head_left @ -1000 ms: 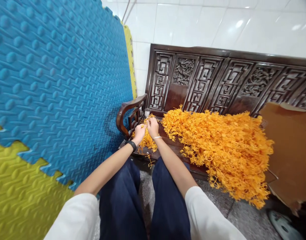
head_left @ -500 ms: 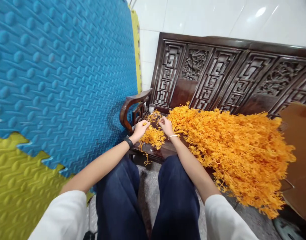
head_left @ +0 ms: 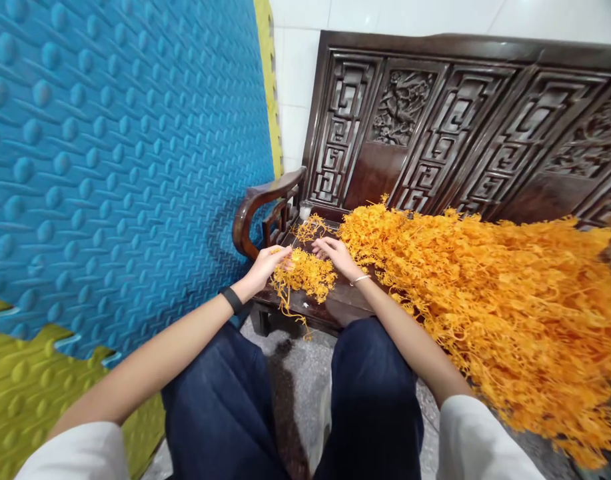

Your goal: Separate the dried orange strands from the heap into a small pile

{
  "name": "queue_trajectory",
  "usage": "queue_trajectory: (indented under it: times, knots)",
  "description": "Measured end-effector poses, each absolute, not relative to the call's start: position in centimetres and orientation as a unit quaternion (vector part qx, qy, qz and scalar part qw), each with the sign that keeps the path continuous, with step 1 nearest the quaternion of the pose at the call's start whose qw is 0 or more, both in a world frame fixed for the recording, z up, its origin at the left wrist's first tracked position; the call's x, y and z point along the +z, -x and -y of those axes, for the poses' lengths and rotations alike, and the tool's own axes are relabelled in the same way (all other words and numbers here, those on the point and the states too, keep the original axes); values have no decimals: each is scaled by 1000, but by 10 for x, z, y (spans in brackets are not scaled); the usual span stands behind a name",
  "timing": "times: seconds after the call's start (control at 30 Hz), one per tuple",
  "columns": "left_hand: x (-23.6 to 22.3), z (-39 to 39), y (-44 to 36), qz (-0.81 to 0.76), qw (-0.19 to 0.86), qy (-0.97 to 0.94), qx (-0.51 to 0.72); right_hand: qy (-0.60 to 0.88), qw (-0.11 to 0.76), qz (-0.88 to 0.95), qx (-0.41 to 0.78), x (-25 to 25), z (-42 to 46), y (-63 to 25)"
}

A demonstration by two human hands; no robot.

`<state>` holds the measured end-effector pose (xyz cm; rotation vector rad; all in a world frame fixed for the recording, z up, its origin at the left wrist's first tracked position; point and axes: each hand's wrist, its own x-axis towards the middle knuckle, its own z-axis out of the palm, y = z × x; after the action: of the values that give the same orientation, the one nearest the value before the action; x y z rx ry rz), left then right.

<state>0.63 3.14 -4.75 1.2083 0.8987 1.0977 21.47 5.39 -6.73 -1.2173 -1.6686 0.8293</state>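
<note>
My left hand (head_left: 269,264), with a black band at the wrist, hovers by the left side of a small heap of orange stringy strands (head_left: 310,273) on the dark wooden bench. Its fingers are stretched out and I see nothing gripped in them. Opposite it, my right hand (head_left: 336,255), wearing a thin pale bracelet, hangs open over the heap's right edge with its fingers apart. A looser tangle of orange strands (head_left: 310,228) lies just behind the hands. A few strands (head_left: 290,308) trail over the bench's front edge.
A large pile of orange frilly strands (head_left: 485,287) covers the bench to the right. The carved bench back (head_left: 358,175) rises behind, and a curved armrest (head_left: 244,220) stands at left beside a blue foam mat (head_left: 135,167). A small whitish cup-like object (head_left: 305,211) sits in the corner.
My hands were together over the small heap, then parted sideways, and their pinched fingers have loosened. The view has shifted closer to the bench.
</note>
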Motion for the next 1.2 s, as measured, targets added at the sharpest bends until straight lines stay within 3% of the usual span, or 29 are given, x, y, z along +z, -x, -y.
queue_trajectory:
  times: [0.2, 0.4, 0.53, 0.73, 1.1, 1.2]
  knots:
    - [-42, -25, -19, -383, 581, -546, 466, 389, 430, 676, 454, -49, -31, -193]
    - [-39, -20, -24, -385, 501, -627, 456, 377, 434, 676, 460, -43, -25, -202]
    - [-42, -22, -25, -382, 506, -633, 444, 381, 407, 684, 471, -41, -21, -201]
    - [-41, -22, -26, -374, 486, -677, 407, 371, 451, 645, 492, -43, -24, -203]
    - [-45, -19, -18, -366, 537, -692, 316, 338, 440, 687, 468, -42, -18, -200]
    - [-42, -15, -18, -391, 482, -719, 312, 332, 425, 706, 460, -46, -20, -201]
